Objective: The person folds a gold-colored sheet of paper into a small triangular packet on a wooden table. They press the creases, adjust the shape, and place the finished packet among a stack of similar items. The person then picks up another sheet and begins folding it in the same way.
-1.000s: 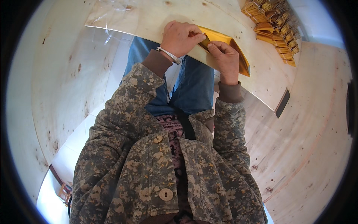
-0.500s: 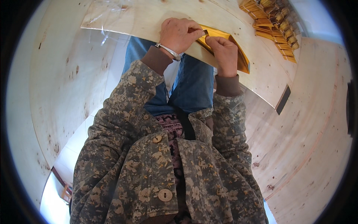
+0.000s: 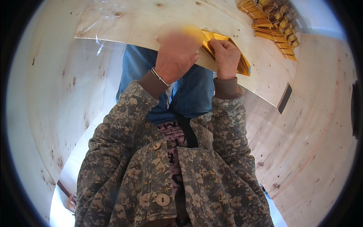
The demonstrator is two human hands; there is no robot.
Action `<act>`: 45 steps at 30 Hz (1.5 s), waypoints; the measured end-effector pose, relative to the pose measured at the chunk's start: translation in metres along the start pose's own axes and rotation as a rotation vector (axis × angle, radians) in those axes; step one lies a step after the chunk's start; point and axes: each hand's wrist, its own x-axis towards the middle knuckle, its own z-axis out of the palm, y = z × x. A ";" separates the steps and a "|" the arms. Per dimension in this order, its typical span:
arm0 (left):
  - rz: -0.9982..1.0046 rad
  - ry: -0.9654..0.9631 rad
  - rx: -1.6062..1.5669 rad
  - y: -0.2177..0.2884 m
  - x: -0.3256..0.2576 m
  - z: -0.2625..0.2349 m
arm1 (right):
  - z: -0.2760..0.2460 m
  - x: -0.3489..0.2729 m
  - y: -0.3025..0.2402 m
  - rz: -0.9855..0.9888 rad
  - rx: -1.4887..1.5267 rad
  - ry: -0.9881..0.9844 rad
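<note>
A shiny golden-yellow sheet (image 3: 244,65), likely paper or foil, is folded into a long, boat-like shape with raised edges. It rests near the front edge of the pale wooden board. My right hand (image 3: 227,58) pinches its near side between thumb and fingers. At its left end is my left hand (image 3: 176,56), wearing a silvery bracelet (image 3: 160,77). A blurred patch covers the left fingers and that end of the sheet, so whether they grip it is hidden.
The wooden board (image 3: 132,22) spans the space above my knees. Tied bundles of similar golden folded pieces (image 3: 278,34) are stacked at its far right. Clear plastic film (image 3: 100,22) lies at its left, partly over the edge. A dark strip (image 3: 284,98) marks its near right corner.
My left hand has shifted a little left and nearer to me and has turned, its fingers now blurred. My right hand still pinches the golden sheet in nearly the same place.
</note>
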 end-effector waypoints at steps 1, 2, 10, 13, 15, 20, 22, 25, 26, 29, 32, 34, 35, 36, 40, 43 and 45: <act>-0.002 -0.017 -0.030 0.001 -0.002 0.002 | 0.000 0.001 0.000 0.005 -0.021 0.017; 0.000 -0.032 -0.042 0.001 -0.003 0.004 | -0.001 0.002 0.001 0.001 -0.039 0.033; -0.003 -0.113 -0.060 0.000 -0.008 0.010 | -0.004 0.003 0.003 0.033 0.028 0.038; -0.025 -0.127 -0.058 -0.001 -0.008 0.011 | -0.007 0.001 0.002 0.039 0.181 -0.026; -0.021 -0.131 -0.060 -0.002 -0.008 0.012 | -0.007 0.000 0.000 0.039 0.313 -0.065; -0.014 -0.147 -0.052 -0.003 -0.009 0.013 | -0.008 -0.002 -0.001 0.038 0.312 -0.067; -0.007 -0.151 -0.049 -0.004 -0.009 0.013 | -0.010 -0.001 -0.002 0.039 0.197 -0.055; 0.006 -0.160 -0.031 -0.003 -0.007 0.013 | -0.011 0.000 -0.002 0.036 0.030 -0.020; 0.025 -0.156 0.000 -0.002 -0.006 0.013 | -0.011 0.001 -0.003 0.026 0.010 -0.014; 0.051 -0.171 0.058 0.000 -0.003 0.010 | -0.009 0.002 -0.004 0.061 0.023 -0.003; 0.043 -0.189 0.043 0.001 0.000 0.008 | -0.009 0.002 -0.006 0.085 0.066 0.006; 0.033 -0.202 0.025 0.002 0.002 0.007 | -0.009 0.001 -0.007 0.058 0.015 0.016; 0.030 -0.213 0.024 0.003 0.003 0.006 | -0.009 0.001 -0.007 0.028 -0.051 0.022; 0.026 -0.226 0.024 0.003 0.004 0.006 | -0.009 0.001 -0.008 -0.003 -0.116 0.028; 0.002 -0.258 0.051 0.004 0.005 0.002 | -0.004 -0.001 -0.007 0.010 -0.076 0.064; -0.039 -0.247 0.010 0.002 0.003 -0.003 | -0.005 -0.002 -0.007 0.037 -0.025 0.067; -0.026 -0.281 0.033 -0.001 0.003 -0.004 | -0.007 -0.003 -0.010 0.047 -0.019 0.057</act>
